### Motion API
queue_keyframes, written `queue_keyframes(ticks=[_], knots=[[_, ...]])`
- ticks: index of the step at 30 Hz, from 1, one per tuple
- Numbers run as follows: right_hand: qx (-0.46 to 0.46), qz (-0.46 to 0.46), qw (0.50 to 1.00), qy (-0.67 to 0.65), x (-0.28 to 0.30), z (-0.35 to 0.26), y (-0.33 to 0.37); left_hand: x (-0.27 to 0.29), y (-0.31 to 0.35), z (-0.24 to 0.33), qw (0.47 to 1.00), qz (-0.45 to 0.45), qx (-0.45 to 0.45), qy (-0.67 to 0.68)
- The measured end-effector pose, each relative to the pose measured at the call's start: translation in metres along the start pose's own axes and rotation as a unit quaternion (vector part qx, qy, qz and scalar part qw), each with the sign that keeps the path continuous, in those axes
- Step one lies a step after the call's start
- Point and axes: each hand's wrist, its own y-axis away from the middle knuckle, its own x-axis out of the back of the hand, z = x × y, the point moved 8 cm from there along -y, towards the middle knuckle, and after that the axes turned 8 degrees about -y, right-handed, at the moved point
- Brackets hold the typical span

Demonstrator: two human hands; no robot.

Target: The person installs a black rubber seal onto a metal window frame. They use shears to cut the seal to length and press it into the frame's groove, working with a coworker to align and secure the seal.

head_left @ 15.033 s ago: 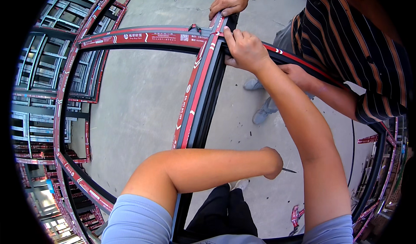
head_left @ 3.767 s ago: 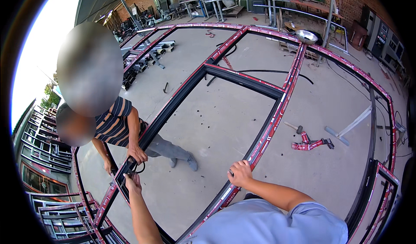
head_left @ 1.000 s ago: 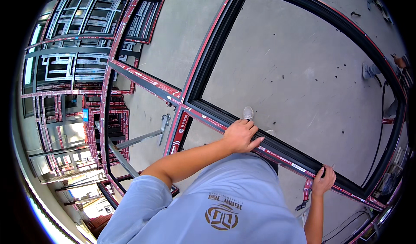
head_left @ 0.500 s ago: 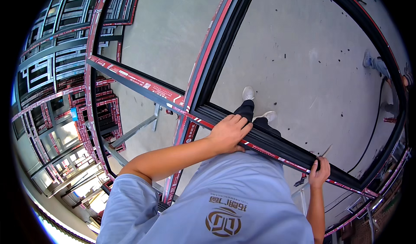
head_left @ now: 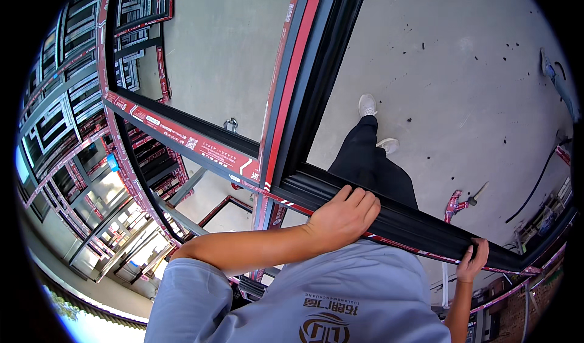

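A large black window or door frame [head_left: 420, 228], with red-and-white protective tape along its edges, crosses in front of my waist. My left hand [head_left: 345, 218] lies over its near bar, fingers curled over the top toward the far side. Farther right along the same bar, my right hand [head_left: 473, 260] grips it, the thumb side toward me and the fingertips over the top edge. A thick upright member [head_left: 298, 87] and a taped crossbar [head_left: 188, 141] join the near bar left of my left hand. The undersides of the bar and my hidden fingertips do not show.
Stacked taped frames [head_left: 67, 118] fill the left side. A red-wrapped piece [head_left: 453, 206] with a pale stick-like end shows beyond the bar. A dark cable [head_left: 535, 188] lies on the grey floor [head_left: 444, 87], among dark scraps. Another person's leg [head_left: 563, 87] stands far right.
The frame appears larger and closer, and its far edge has left the view. Both hands, still on the near bar, sit farther right and lower in the picture. More of my legs shows.
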Motion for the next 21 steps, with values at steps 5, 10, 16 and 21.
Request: queue_keyframes(ticks=[5, 10, 16, 21], knots=[[-0.016, -0.023, 1.000, -0.007, -0.004, 0.009, 0.002, 0.001, -0.003, -0.004, 1.000, -0.013, 0.007, 0.006], [-0.019, -0.056, 0.998, -0.006, -0.007, 0.019, 0.006, 0.000, -0.008, -0.008, 0.999, -0.035, 0.025, 0.025], [-0.024, -0.070, 0.997, -0.005, -0.005, 0.029, 0.017, 0.000, -0.011, -0.009, 0.999, -0.038, 0.022, 0.030], [-0.020, -0.050, 0.999, -0.007, -0.006, 0.019, 0.012, 0.002, -0.009, -0.007, 0.999, -0.022, 0.021, 0.029]])
